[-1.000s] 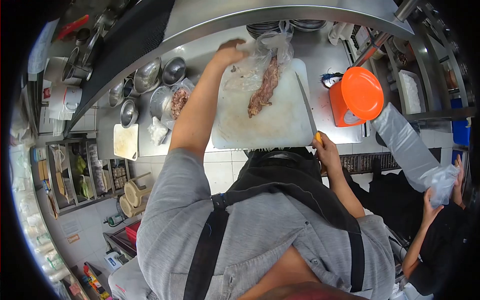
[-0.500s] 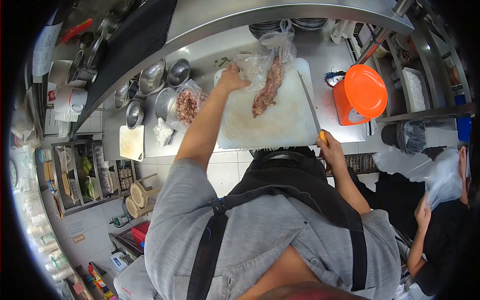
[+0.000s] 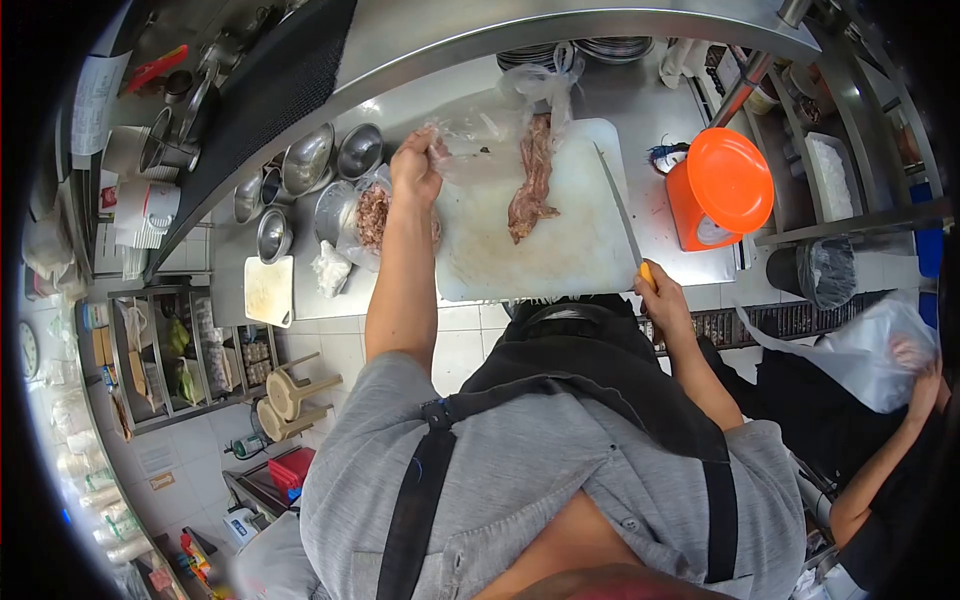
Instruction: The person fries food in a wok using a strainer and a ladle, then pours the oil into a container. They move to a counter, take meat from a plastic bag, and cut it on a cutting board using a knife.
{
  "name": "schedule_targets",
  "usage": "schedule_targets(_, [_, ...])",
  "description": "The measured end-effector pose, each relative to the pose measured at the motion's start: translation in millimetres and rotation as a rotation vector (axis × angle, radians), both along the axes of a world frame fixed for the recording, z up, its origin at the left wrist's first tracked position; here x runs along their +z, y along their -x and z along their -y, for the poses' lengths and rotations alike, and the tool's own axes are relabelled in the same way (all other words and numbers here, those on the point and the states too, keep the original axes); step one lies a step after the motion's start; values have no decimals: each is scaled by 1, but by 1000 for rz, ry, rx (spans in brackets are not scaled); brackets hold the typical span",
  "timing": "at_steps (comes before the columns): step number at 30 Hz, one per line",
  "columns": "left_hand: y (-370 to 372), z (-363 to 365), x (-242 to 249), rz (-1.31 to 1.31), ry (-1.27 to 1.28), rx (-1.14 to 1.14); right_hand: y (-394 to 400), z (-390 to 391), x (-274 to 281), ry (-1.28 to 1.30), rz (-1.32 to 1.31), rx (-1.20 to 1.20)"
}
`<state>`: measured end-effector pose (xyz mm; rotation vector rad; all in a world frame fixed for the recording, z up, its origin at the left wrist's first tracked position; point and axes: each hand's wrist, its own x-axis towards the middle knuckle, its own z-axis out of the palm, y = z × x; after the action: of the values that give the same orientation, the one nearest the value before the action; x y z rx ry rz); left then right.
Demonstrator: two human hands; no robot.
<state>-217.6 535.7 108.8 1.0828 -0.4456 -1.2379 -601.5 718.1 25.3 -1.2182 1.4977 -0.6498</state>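
My left hand (image 3: 415, 168) is closed on the edge of a clear plastic bag (image 3: 470, 130), stretched over the far left of the white cutting board (image 3: 490, 265). On the board lies a long strip of reddish-brown meat (image 3: 535, 185), its far end close to the bag's bunched part. My right hand (image 3: 665, 300) grips the yellow handle of a long knife (image 3: 621, 205) at the board's near right corner. The blade rests along the board's right side, pointing away from me and apart from the meat. Beside my left forearm sits a bag of chopped meat (image 3: 372, 213), partly hidden by the arm.
Metal bowls (image 3: 305, 160) and a small cutting board (image 3: 269, 290) are at the left. An orange scale (image 3: 690, 215) stands right of the board. Stacked plates (image 3: 613, 48) sit at the back under a metal shelf (image 3: 560, 22). A co-worker at right handles a plastic bag (image 3: 880, 360).
My left hand has moved left and closed on the plastic bag, drawing its edge leftward. The meat strip has shifted slightly. My right hand and knife stay put. The co-worker's hands have moved.
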Motion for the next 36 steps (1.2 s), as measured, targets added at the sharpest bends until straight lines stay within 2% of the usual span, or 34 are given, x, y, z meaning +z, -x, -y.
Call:
schedule_targets(2, [-1, -19, 31, -14, 101, -93, 1, 1, 0, -5, -24, 15])
schedule_targets(4, [-10, -32, 52, 67, 194, -105, 1, 1, -1, -2, -22, 19])
schedule_targets(6, [-19, -41, 75, 15, 261, -113, 2, 2, -3, 3, -22, 22])
schedule_targets(10, [-38, -52, 83, -24, 334, -92, 3, 4, -9, 29, -32, 31])
schedule_targets(12, [-42, -36, 70, 423, -21, 267, 4, 4, -6, 18, -30, 42])
schedule_targets(13, [-48, -26, 51, 768, -139, 249, 3, 4, -3, 7, -24, 41])
schedule_targets(14, [-73, -3, 10, 1220, -155, 283, 2, 4, 0, -3, -18, 38])
schedule_targets(15, [-68, 1, 3, 1479, -203, 200, 3, 6, -1, 1, -19, 39])
schedule_targets(17, [-31, 5, 13, 1438, -303, 9, 4, 6, -4, -1, -32, 51])
schedule_targets(19, [-10, 23, -8, 1445, -336, -244, 4, 5, -10, 21, -54, 50])
schedule_targets(21, [19, 29, -37, 1600, -371, -488, 4, 5, -8, 41, -80, 60])
schedule_targets(22, [19, 35, -61, 1596, -370, -490, 3, 5, -2, 17, -105, 69])
schedule_targets(24, [39, 34, -61, 1837, -409, -748, 1, 4, 1, -9, -130, 69])
schedule_targets(25, [46, 30, -60, 1776, -509, -553, 0, 3, -1, 21, -160, 73])
schedule_targets(28, [24, 46, -77, 1699, -376, -539, 0, 2, 0, 47, -186, 66])
schedule_targets(30, [15, 53, -77, 1812, -401, -559, -1, 0, 4, 51, -178, 72])
schedule_targets(32, [6, 57, -74, 1391, -349, -716, -1, 2, 11, 15, -190, 85])
schedule_targets(36, [-1, 59, -69, 1395, -353, -614, -3, 4, 23, -131, -159, 88])
